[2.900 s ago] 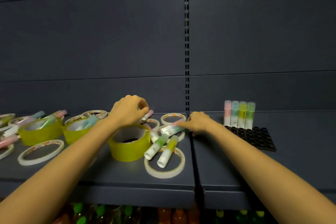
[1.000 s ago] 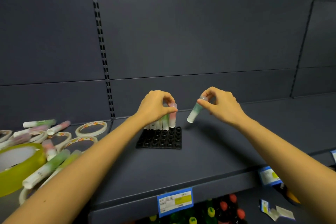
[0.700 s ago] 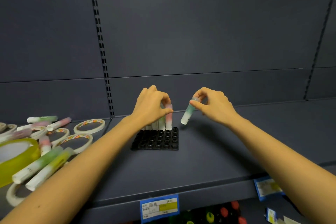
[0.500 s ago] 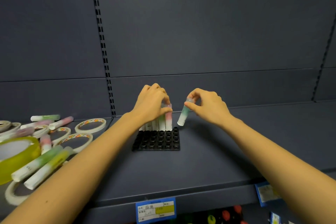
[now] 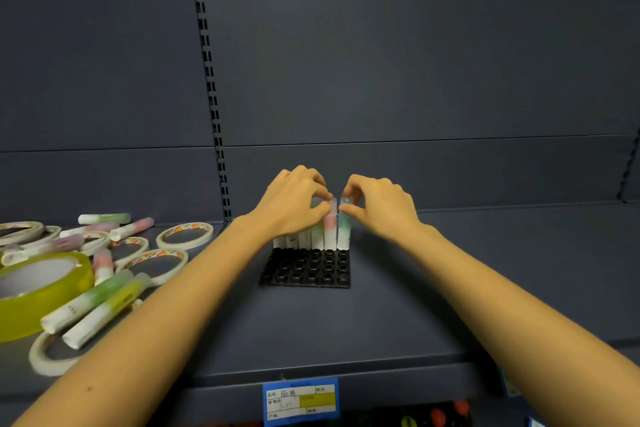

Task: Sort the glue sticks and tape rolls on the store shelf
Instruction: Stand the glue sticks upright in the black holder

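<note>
A flat black plastic tray, moulded with rows of round sockets, sits on the smooth dark grey metal shelf. Along its back row stands a line of slim white cylindrical glue sticks, packed side by side and upright.

The left hand curls over the tops of that line, its thumb and fingertips pinching the frosted cap of the pink-banded glue stick. Just beside it, the right hand pinches the translucent cap of a teal-tinted glue stick between thumb and forefinger. This stick stands upright at the right end of the row, touching the pink one, with its white base at the corner socket. Whether it is pushed fully home I cannot tell.

Well to the left lies the unsorted heap. A broad glossy yellow tape roll rests among several thin cream tape rings lying flat, and loose glue sticks with green, yellow and pink bands lie on their sides across them.

A blue and yellow paper price label is fixed to the shelf's front lip, and a slotted metal upright runs up the matte back panel.
</note>
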The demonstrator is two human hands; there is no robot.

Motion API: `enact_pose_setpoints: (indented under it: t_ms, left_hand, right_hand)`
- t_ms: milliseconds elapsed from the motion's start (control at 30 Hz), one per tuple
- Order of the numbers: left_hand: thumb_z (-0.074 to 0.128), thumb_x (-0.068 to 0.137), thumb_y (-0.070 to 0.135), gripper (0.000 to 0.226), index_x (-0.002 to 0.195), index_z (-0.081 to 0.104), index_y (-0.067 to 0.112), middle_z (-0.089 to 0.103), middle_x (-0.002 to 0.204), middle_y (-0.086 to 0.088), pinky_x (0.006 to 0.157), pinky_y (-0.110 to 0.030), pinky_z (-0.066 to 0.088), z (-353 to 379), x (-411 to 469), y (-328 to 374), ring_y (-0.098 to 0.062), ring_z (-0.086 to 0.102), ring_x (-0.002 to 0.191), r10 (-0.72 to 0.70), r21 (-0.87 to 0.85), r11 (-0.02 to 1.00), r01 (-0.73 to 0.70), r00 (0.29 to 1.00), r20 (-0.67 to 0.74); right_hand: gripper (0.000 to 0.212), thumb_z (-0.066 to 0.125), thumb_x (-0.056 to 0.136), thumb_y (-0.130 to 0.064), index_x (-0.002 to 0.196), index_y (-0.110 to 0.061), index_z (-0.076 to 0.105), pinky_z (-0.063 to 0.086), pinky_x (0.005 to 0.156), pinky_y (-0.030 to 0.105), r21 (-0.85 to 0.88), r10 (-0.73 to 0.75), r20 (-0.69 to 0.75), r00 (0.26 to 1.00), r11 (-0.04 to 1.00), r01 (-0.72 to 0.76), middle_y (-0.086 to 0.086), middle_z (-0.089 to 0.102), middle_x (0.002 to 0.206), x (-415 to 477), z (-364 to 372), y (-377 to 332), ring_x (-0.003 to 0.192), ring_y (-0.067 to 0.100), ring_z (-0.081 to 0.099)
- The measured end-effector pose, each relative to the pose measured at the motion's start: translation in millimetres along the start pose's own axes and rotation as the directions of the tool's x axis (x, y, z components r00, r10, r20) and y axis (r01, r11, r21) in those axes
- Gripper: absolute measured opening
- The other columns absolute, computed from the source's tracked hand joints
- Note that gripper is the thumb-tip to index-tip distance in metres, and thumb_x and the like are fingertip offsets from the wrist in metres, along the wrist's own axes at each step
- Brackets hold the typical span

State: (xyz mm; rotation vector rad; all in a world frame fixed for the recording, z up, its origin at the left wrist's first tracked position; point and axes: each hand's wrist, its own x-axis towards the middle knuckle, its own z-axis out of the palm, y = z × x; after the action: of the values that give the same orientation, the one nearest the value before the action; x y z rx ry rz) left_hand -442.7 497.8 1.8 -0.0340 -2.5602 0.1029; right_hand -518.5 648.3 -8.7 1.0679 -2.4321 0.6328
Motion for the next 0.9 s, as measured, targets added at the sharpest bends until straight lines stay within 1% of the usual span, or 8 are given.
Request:
enact_pose_setpoints:
  t_ms: [100, 233, 367, 433, 533, 600, 700, 900]
  left_hand:
    - [0.046, 0.090, 0.035, 0.036, 0.119, 0.063, 0.022, 0.051, 0.132, 0.002, 0.094, -0.034, 0.036, -9.0, -5.8, -9.6, -0.016, 0.043, 0.121, -0.022, 0.072, 0.997, 0.024, 0.999, -0.025]
    - [0.048, 0.089, 0.030, 0.034, 0.117, 0.063, 0.017, 0.060, 0.122, 0.000, 0.084, -0.034, 0.043, -26.4, -21.7, -31.6, -0.019, 0.049, 0.115, -0.154, 0.067, 0.984, 0.167, 0.974, -0.163]
    - [0.050, 0.088, 0.026, 0.028, 0.107, 0.067, 0.015, 0.065, 0.111, -0.001, 0.078, -0.035, 0.044, -44.5, -41.9, -55.8, -0.022, 0.052, 0.107, -0.256, 0.060, 0.960, 0.273, 0.945, -0.203]
    - [0.051, 0.087, 0.025, 0.025, 0.103, 0.068, 0.016, 0.067, 0.107, -0.001, 0.073, -0.032, 0.042, -52.9, -54.5, -66.8, -0.021, 0.054, 0.103, -0.290, 0.048, 0.951, 0.306, 0.933, -0.214]
    - [0.051, 0.087, 0.026, 0.023, 0.101, 0.068, 0.018, 0.067, 0.103, 0.000, 0.069, -0.029, 0.038, -67.0, -75.6, -83.3, -0.021, 0.055, 0.099, -0.343, 0.055, 0.931, 0.361, 0.917, -0.205]
    - [0.051, 0.088, 0.027, 0.023, 0.101, 0.068, 0.018, 0.068, 0.103, -0.001, 0.068, -0.029, 0.038, -77.3, -90.7, -94.1, -0.022, 0.057, 0.096, -0.390, 0.050, 0.913, 0.404, 0.903, -0.180]
    - [0.052, 0.087, 0.027, 0.023, 0.100, 0.069, 0.019, 0.070, 0.103, -0.002, 0.068, -0.029, 0.038, -91.1, -114.3, -109.1, -0.025, 0.060, 0.092, -0.462, 0.052, 0.880, 0.472, 0.876, -0.141]
    - [0.053, 0.087, 0.029, 0.023, 0.099, 0.070, 0.019, 0.071, 0.102, -0.004, 0.076, -0.035, 0.047, -114.0, -153.3, -137.3, -0.027, 0.063, 0.093, -0.510, 0.053, 0.857, 0.513, 0.858, -0.058]
  right_hand:
    - [0.021, 0.053, 0.092, -0.042, 0.100, -0.026, 0.064, 0.041, 0.069, 0.029, -0.036, -0.011, -0.023, 1.000, 0.999, 0.010, -0.004, 0.068, 0.103, 4.7, 2.1, -1.8, 0.094, 0.024, 0.061]
    - [0.028, 0.050, 0.093, -0.043, 0.093, -0.023, 0.068, 0.040, 0.066, 0.028, -0.032, -0.010, -0.079, 0.997, 0.999, 0.008, -0.001, 0.069, 0.095, 4.4, 4.8, 0.4, 0.090, 0.025, 0.062]
    - [0.040, 0.042, 0.095, -0.048, 0.082, -0.019, 0.068, 0.036, 0.063, 0.028, -0.048, -0.020, -0.116, 0.993, 0.999, 0.015, -0.004, 0.058, 0.089, 3.0, 5.0, -4.1, 0.086, 0.025, 0.060]
    - [0.048, 0.038, 0.095, -0.052, 0.081, -0.019, 0.070, 0.035, 0.063, 0.028, -0.092, -0.029, -0.112, 0.993, 0.996, 0.019, -0.003, 0.057, 0.095, 3.3, 0.0, -7.5, 0.087, 0.024, 0.058]
    - [0.052, 0.037, 0.095, -0.052, 0.089, -0.018, 0.075, 0.037, 0.066, 0.031, -0.239, -0.135, -0.163, 0.977, 0.966, 0.094, -0.001, 0.059, 0.107, 5.1, -10.4, -18.7, 0.093, 0.021, 0.055]
    - [0.043, 0.042, 0.095, -0.047, 0.095, -0.018, 0.074, 0.039, 0.071, 0.031, -0.188, -0.190, -0.244, 0.951, 0.971, 0.145, -0.002, 0.058, 0.111, 2.9, -11.9, -34.8, 0.096, 0.020, 0.055]
    - [0.029, 0.046, 0.094, -0.041, 0.097, -0.023, 0.069, 0.037, 0.067, 0.027, 0.014, -0.179, -0.284, 0.942, 0.982, 0.190, -0.008, 0.060, 0.105, -2.8, -4.5, -70.7, 0.093, 0.016, 0.058]
    - [0.021, 0.051, 0.090, -0.040, 0.094, -0.029, 0.068, 0.045, 0.072, 0.029, 0.161, -0.178, -0.030, 0.984, 0.970, 0.180, -0.008, 0.067, 0.092, -7.8, 25.2, -150.6, 0.090, 0.022, 0.062]
